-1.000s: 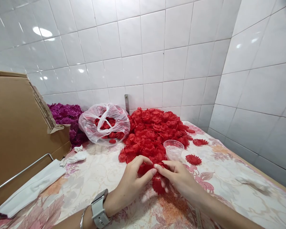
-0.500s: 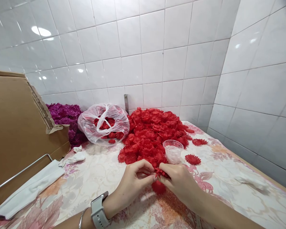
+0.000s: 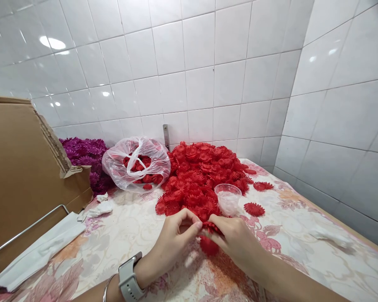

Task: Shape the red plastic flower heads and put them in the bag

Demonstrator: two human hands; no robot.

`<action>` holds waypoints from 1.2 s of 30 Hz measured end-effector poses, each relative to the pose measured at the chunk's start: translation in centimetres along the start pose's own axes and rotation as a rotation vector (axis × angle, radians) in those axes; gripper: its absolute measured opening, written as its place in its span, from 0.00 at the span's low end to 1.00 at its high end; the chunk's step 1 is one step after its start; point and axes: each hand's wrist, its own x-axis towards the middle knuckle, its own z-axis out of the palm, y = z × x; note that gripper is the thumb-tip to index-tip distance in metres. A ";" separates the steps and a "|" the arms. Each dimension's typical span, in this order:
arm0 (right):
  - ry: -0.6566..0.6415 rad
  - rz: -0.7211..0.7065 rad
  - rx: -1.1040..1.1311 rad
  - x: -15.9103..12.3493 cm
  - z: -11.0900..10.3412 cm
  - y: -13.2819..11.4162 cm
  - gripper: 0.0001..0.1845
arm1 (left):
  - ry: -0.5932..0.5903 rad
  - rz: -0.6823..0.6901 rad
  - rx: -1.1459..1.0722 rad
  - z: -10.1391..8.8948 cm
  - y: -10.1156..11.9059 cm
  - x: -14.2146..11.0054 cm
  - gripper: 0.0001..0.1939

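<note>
In front of the pile, my right hand point(image 3: 236, 239) is closed on a red artificial flower point(image 3: 211, 227), pinching it between thumb and fingers. My left hand point(image 3: 178, 235) meets it from the left with thumb and forefinger pressed together at the flower's edge; what lies between those fingertips is hidden. Below both hands another red flower head point(image 3: 209, 246) lies on the cloth. Just beyond my right hand stands a clear plastic cup point(image 3: 228, 197) with whitish, translucent contents. The large heap of red flowers point(image 3: 204, 167) rises behind my hands.
A tied clear bag point(image 3: 113, 165) of red flowers sits left of the heap, beside purple flowers point(image 3: 96, 163). A cardboard box point(image 3: 25, 155) stands at left, near white tissue point(image 3: 40, 251). Loose red flowers point(image 3: 254, 209) lie right of the cup on the floral tablecloth point(image 3: 129, 226).
My left thumb has risen against the forefinger, and the gap between them has narrowed. My right hand keeps the red flower in nearly the same place.
</note>
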 end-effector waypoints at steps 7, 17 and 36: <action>-0.051 0.052 0.018 0.0 -0.2 -0.3 0.09 | 0.011 0.093 0.117 0.3 0.1 -0.2 0.03; -0.120 0.012 0.066 -0.3 0.3 -0.5 0.10 | 0.027 0.028 0.097 0.2 0.1 -0.1 0.03; -0.024 0.527 1.287 1.0 -0.9 -0.6 0.21 | 0.270 -0.006 -0.259 -0.7 -0.8 1.4 0.14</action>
